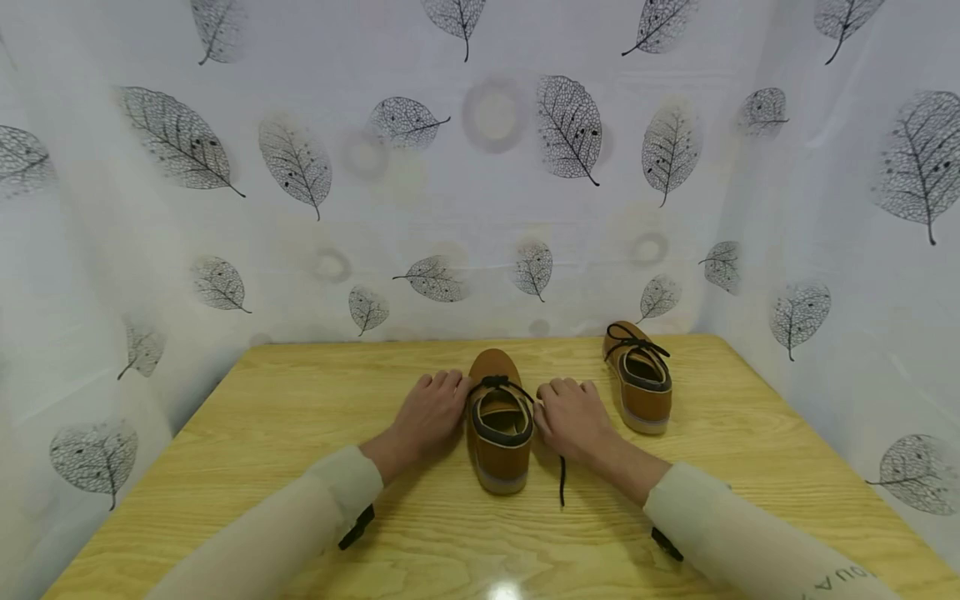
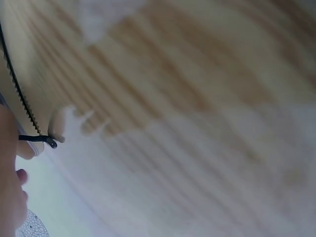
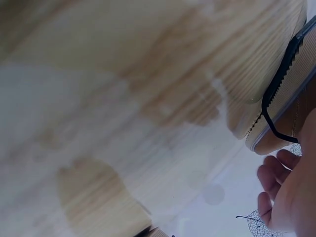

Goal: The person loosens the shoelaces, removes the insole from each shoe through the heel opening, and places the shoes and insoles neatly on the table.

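Note:
A brown shoe (image 1: 501, 468) stands upright on the table, its toe away from me and a dark shoelace (image 1: 497, 382) crossed in a knot over its tongue. My left hand (image 1: 435, 408) is at the shoe's left side, pinching one lace end; in the left wrist view a short dark tip of lace (image 2: 47, 140) sticks out past the sole. On the other side my right hand (image 1: 576, 421) pinches the other end, whose tail hangs down onto the table. The right wrist view shows that lace (image 3: 276, 131) running along the sole to my fingers. Thumbs are mostly hidden.
A second brown shoe (image 1: 647, 402) stands to the right and farther back, its laces tied in a bow. The wooden table (image 1: 300, 375) meets a white leaf-print curtain (image 1: 480, 208) at the back and sides.

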The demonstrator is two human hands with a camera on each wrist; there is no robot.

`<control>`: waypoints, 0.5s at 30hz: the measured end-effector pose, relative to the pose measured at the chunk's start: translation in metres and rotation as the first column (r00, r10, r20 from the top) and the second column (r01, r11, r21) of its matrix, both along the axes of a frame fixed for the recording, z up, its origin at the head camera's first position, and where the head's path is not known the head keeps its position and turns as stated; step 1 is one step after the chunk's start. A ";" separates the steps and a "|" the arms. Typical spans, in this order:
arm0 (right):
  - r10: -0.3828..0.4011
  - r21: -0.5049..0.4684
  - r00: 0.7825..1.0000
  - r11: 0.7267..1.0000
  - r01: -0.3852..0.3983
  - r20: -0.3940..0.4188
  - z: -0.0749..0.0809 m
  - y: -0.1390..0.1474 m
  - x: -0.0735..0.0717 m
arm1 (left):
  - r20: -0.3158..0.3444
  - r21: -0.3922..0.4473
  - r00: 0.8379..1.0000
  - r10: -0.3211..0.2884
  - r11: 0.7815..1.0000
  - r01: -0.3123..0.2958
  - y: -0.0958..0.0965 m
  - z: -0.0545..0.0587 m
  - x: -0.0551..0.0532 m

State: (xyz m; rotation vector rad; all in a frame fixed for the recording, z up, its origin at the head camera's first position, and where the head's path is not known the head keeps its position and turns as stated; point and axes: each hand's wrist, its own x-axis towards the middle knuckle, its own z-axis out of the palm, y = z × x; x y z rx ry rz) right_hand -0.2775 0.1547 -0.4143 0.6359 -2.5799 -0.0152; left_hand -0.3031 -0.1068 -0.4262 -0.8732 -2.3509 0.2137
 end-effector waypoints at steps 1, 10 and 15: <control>0.015 -0.004 1.000 1.000 -0.015 -0.025 0.000 -0.001 0.000 | -0.025 0.000 1.000 -0.019 1.000 0.019 0.001 0.000 -0.001; 0.150 0.010 0.976 0.989 -0.150 -0.159 0.001 -0.005 0.000 | -0.100 -0.015 0.994 -0.035 0.999 0.034 0.000 -0.001 -0.001; 0.194 0.025 0.965 0.981 -0.193 -0.176 0.000 -0.003 0.000 | -0.094 -0.004 0.993 -0.066 0.998 0.066 0.001 0.000 -0.001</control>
